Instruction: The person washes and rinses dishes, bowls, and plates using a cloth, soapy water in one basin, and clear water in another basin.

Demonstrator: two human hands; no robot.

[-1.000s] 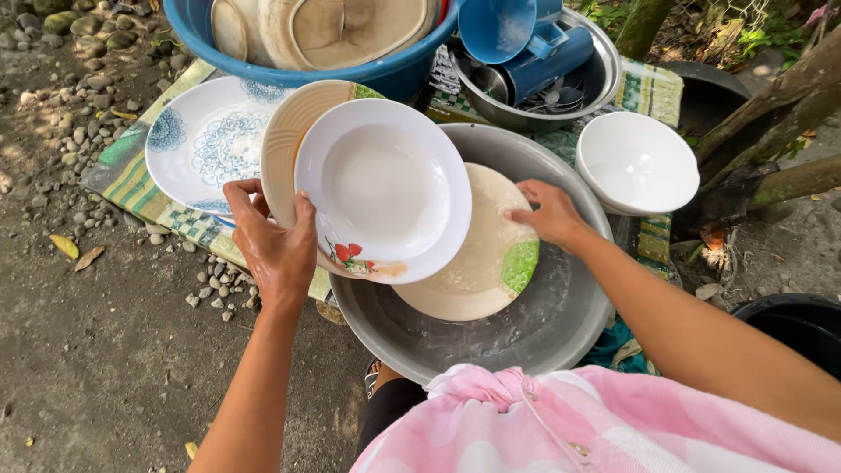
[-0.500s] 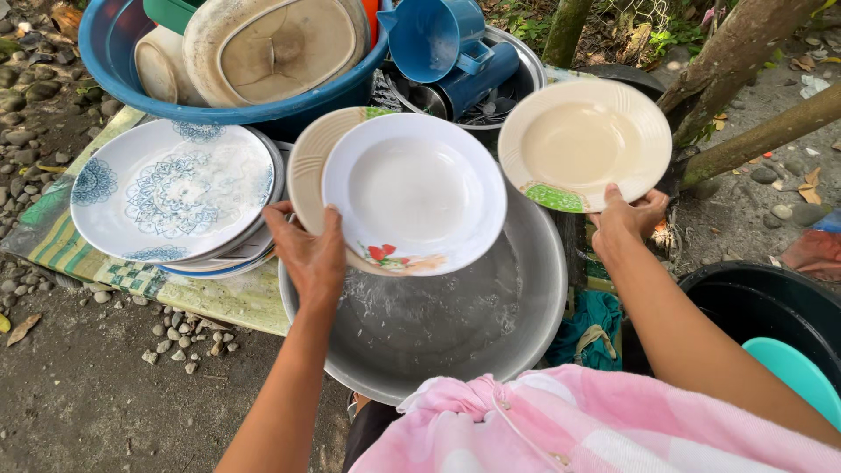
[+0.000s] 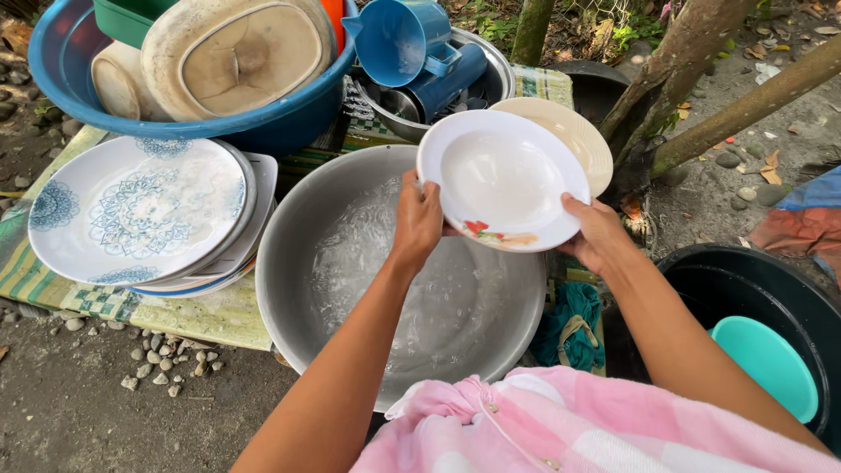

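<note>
The white plate with the flower print (image 3: 502, 180) has crossed from the frame's centre to the upper right, and now the left hand (image 3: 417, 221) and right hand (image 3: 598, 233) both have it in their grip. The cream plate (image 3: 576, 131), earlier raised alone in the right hand, now sits stacked behind it.

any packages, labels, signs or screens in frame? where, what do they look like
None in view: no packages, labels, signs or screens.
Only printed decoration on dishes:
White round plate, held by both hands over the grey metal basin: red flower motif at its lower rim.
White round plate with blue medallion pattern, left, topping a stack.
</note>
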